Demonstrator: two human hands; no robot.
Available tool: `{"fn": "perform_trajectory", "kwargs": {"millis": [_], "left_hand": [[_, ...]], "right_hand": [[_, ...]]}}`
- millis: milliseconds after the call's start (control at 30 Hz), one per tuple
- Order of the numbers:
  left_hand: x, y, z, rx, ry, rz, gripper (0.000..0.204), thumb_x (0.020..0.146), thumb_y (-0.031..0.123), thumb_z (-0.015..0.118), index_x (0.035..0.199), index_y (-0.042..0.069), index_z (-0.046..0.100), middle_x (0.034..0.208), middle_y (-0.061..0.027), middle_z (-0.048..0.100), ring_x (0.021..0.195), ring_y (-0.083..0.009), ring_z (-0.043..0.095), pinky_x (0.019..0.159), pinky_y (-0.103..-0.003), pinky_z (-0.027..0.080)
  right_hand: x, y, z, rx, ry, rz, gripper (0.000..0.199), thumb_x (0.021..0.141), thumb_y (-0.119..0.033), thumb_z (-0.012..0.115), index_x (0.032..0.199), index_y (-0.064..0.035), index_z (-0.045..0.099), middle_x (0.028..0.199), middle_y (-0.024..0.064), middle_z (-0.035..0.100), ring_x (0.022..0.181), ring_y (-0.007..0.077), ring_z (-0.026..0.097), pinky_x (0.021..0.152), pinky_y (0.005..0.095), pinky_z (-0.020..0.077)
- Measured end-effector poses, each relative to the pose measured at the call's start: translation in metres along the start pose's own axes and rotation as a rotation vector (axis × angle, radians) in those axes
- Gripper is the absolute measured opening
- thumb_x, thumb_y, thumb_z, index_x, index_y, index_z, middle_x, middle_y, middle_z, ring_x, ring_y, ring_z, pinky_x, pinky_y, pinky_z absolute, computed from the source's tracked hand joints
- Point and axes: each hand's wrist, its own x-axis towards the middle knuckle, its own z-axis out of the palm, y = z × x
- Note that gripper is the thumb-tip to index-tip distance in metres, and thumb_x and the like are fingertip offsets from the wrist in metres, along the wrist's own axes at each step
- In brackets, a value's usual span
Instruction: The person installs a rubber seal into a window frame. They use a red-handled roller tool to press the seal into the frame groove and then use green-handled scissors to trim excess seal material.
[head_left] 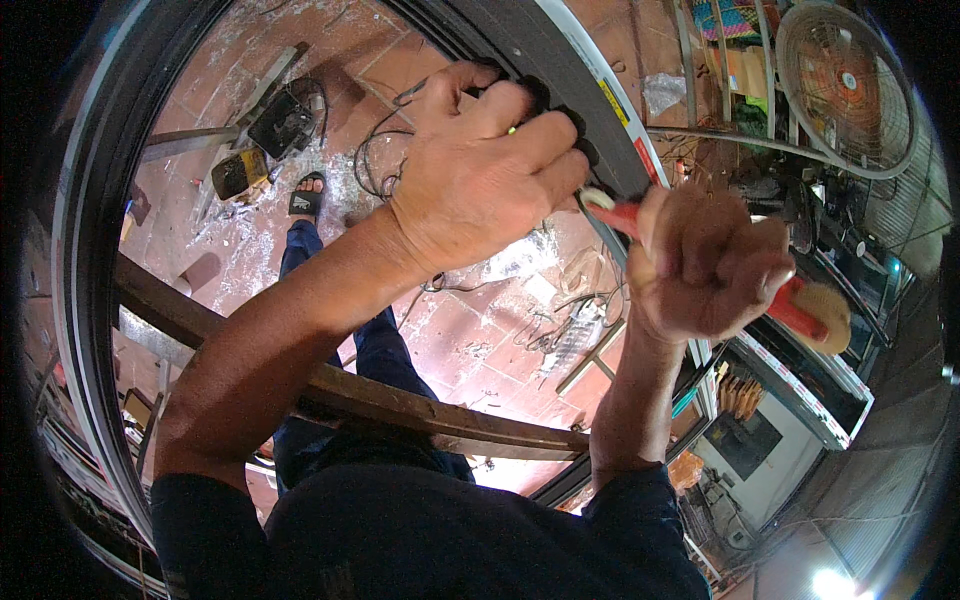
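A fan [845,88] stands above the tiled floor [470,340].

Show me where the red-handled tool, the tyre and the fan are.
red-handled tool [800,312]: head view, on the red handle below the right hand.
tyre [520,45]: head view, on the black rubber above the left hand.
fan [845,85]: head view, on the round wire guard.

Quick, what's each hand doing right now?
Left hand: closed, gripping the black rim.
Right hand: closed around a red-handled tool.

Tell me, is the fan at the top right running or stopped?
Cannot tell. The fan shows behind its round grille, but one still picture does not reveal whether the blades turn.
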Motion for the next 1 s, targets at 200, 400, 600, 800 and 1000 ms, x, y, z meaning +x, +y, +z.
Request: {"fn": "perform_trajectory", "kwargs": {"millis": [200, 400, 600, 800, 1000], "left_hand": [[-0.001, 0.004, 0.003, -0.01, 0.005, -0.021, 0.008, 0.074, 0.027, 0.066, 0.076, 0.02, 0.067, 0.084, 0.0049, 0.053, 0.09, -0.0177, 0.054, 0.092, -0.048, 0.04], [0.0, 0.002, 0.002, -0.048, 0.048, -0.036, 0.008, 0.075, 0.028, 0.067, 0.076, 0.021, 0.067, 0.082, 0.004, 0.051, 0.089, -0.0173, 0.054, 0.092, -0.047, 0.041], [0.002, -0.001, 0.001, -0.04, 0.074, -0.034, 0.016, 0.076, 0.031, 0.068, 0.088, 0.021, 0.064, 0.081, 0.0046, 0.051, 0.084, -0.0163, 0.054, 0.09, -0.044, 0.042], [0.0, -0.002, 0.007, -0.044, 0.103, -0.037, 0.02, 0.076, 0.032, 0.069, 0.091, 0.021, 0.062, 0.08, 0.0045, 0.051, 0.082, -0.016, 0.054, 0.089, -0.043, 0.042], [0.001, -0.002, 0.005, -0.053, 0.122, -0.036, 0.017, 0.079, 0.031, 0.067, 0.092, 0.022, 0.062, 0.081, 0.0048, 0.051, 0.083, -0.0165, 0.054, 0.089, -0.043, 0.041]], "right_hand": [[0.012, 0.008, 0.016, 0.04, -0.04, 0.008, 0.047, 0.109, -0.046, 0.052, 0.074, -0.0173, 0.039, 0.062, -0.0004, 0.038, 0.052, 0.0102, 0.031, 0.051, 0.0299, 0.032], [0.002, -0.001, 0.006, 0.085, -0.053, -0.006, 0.038, 0.102, -0.028, 0.063, 0.074, -0.0128, 0.042, 0.06, 0.0028, 0.04, 0.05, 0.014, 0.037, 0.046, 0.0301, 0.0337], [0.014, 0.013, 0.029, -0.053, 0.089, -0.009, 0.048, 0.108, -0.046, 0.055, 0.075, -0.0152, 0.04, 0.061, -0.0002, 0.037, 0.05, 0.0105, 0.032, 0.048, 0.0265, 0.0288], [0.006, 0.007, 0.018, 0.057, 0.006, -0.008, 0.044, 0.109, -0.043, 0.054, 0.076, -0.0168, 0.041, 0.061, -0.0002, 0.037, 0.049, 0.0108, 0.031, 0.048, 0.0276, 0.0301], [0.006, 0.013, 0.029, 0.031, 0.045, -0.034, 0.045, 0.11, -0.045, 0.051, 0.077, -0.0159, 0.039, 0.062, -0.0002, 0.034, 0.05, 0.0123, 0.033, 0.05, 0.0291, 0.0314]]}}
